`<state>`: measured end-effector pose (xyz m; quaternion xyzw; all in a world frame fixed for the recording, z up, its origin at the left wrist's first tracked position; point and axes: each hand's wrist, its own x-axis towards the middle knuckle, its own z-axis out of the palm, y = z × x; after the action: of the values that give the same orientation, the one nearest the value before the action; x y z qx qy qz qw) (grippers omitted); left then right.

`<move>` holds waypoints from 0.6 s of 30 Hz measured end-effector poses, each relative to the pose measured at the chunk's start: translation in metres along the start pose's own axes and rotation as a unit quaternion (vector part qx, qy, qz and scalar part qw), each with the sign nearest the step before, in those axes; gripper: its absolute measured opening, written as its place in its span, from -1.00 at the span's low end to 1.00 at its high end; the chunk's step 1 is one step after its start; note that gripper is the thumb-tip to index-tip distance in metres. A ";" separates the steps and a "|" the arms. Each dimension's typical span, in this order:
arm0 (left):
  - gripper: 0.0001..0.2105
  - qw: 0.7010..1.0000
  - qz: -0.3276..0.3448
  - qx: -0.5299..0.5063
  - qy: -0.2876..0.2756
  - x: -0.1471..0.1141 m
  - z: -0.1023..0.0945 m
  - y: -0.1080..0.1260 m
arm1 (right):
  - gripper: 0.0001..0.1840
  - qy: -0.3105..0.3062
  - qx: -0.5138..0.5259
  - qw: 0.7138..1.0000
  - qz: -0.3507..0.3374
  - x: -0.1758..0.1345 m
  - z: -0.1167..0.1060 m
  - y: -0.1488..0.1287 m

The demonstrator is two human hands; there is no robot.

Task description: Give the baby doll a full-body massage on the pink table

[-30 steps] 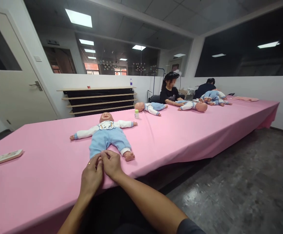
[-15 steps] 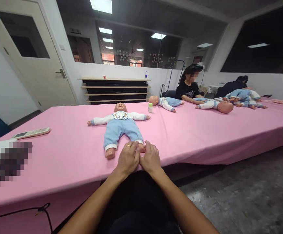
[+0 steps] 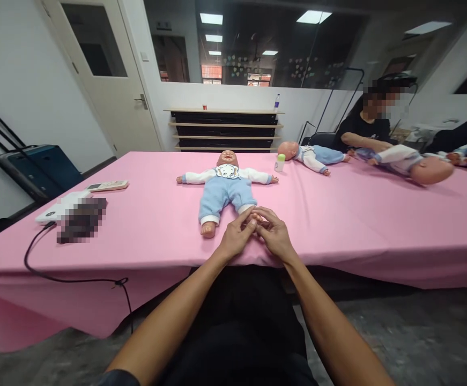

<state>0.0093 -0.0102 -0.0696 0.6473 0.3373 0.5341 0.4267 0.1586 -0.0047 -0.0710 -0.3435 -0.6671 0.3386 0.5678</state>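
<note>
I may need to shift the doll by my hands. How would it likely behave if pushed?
The doll probably won't roll, since it lies on its back with both arms spread wide. Its fabric clothes may drag on the pink tablecloth, while the smooth, bare head could feel slicker.

Baby doll [image 3: 228, 187]: white-sleeved top [image 3: 198, 177], light-blue trousers [image 3: 214, 201]; lies on back, arms outspread, legs apart, on pink tablecloth [image 3: 153, 230].

One head-worn camera looks forward and down from above and behind the bare left hand [image 3: 236, 236] and bare right hand [image 3: 275, 237], across the pink cloth-covered table [image 3: 148, 236]. It faces the low black shelf unit with pale wooden boards [image 3: 225, 119], well beyond the table.
</note>
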 end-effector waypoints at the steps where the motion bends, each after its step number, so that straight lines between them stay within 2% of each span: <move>1: -0.53 1.000 -0.009 -0.020 0.005 0.002 0.000 -0.002 | -0.65 -0.011 0.036 0.999 0.014 0.002 0.000 0.000; 5: -0.58 0.993 -0.044 -0.105 0.028 0.006 0.000 -0.013 | -0.62 -0.024 0.091 0.994 0.046 0.001 0.004 0.001; 10: -0.55 0.971 -0.096 -0.220 0.019 0.010 0.000 -0.023 | -0.53 -0.004 0.080 0.993 0.089 -0.003 0.015 0.004; 14: -0.58 0.960 -0.106 -0.252 0.056 0.011 0.006 -0.024 | -0.58 0.040 0.019 0.998 0.054 -0.002 0.024 0.007; 18: -0.62 0.954 -0.113 -0.270 0.068 0.011 0.009 -0.018 | -0.61 0.041 -0.002 0.998 0.039 0.000 0.027 0.005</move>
<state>0.0209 0.0055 -0.0825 0.4282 0.2793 0.5961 0.6191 0.1324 -0.0035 -0.0788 -0.3839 -0.6300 0.3448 0.5805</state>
